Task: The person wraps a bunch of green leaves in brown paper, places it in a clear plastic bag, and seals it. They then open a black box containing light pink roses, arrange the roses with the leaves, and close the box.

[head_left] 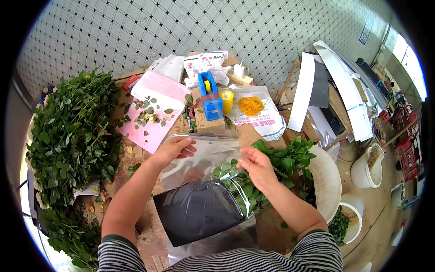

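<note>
A bunch of leafy green stems [282, 159] lies wrapped in clear plastic film, with a dark sheet [200, 207] around its near left part. The clear film [200, 168] spreads flat beyond the dark sheet. Over the film's upper left part is my left hand [178, 148], its fingers apart and nothing visible in them. My right hand [257, 167] is above the leaves at the film's right side, fingers loosely curled and apart from the thumb. Whether its fingertips touch the film is hard to see.
A large heap of leafy stems [74, 136] fills the left side. Behind the film stand a blue tape dispenser [209, 95], a yellow tape roll [226, 101], and orange rubber bands [250, 106]. Pink paper [153, 125] bears loose leaves. White buckets [367, 170] stand at right.
</note>
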`<state>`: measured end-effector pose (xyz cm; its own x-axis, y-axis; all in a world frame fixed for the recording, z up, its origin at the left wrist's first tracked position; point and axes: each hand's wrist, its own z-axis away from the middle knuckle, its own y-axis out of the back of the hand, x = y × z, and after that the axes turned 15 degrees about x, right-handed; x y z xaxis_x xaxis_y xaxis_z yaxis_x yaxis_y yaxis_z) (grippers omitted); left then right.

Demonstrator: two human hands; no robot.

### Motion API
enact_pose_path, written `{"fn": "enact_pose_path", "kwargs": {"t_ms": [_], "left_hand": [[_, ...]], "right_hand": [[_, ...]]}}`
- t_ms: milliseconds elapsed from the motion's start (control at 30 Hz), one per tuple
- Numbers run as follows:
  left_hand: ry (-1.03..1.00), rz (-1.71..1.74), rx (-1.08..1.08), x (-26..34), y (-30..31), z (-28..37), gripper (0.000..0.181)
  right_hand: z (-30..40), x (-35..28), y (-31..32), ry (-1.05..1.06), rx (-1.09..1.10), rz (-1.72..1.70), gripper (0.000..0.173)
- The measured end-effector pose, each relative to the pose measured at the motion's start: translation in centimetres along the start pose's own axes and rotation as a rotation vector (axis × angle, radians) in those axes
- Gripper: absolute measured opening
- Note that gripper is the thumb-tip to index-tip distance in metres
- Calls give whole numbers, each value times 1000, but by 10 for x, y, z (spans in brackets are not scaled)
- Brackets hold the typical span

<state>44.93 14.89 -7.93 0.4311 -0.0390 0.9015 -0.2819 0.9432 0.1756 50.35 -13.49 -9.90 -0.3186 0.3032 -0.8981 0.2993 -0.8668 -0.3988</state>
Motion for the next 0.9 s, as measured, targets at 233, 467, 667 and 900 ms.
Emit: {"fn": "enact_pose_path", "kwargs": {"t_ms": [233,467,667,900], "left_hand": [[-25,408,367,23,-95,-137,30],[-357,-263,313,24,-51,-113,27],[-357,-3,192,41,-65,50,33],[-621,-665,386,-49,-96,102,21]], "right_hand": [[12,14,2,-78,-28,31,28],[30,-19,10,-70,-127,-59,32],[134,-24,64,-388,-150,13,30],[227,31,96,-638,-64,-98,16]]}}
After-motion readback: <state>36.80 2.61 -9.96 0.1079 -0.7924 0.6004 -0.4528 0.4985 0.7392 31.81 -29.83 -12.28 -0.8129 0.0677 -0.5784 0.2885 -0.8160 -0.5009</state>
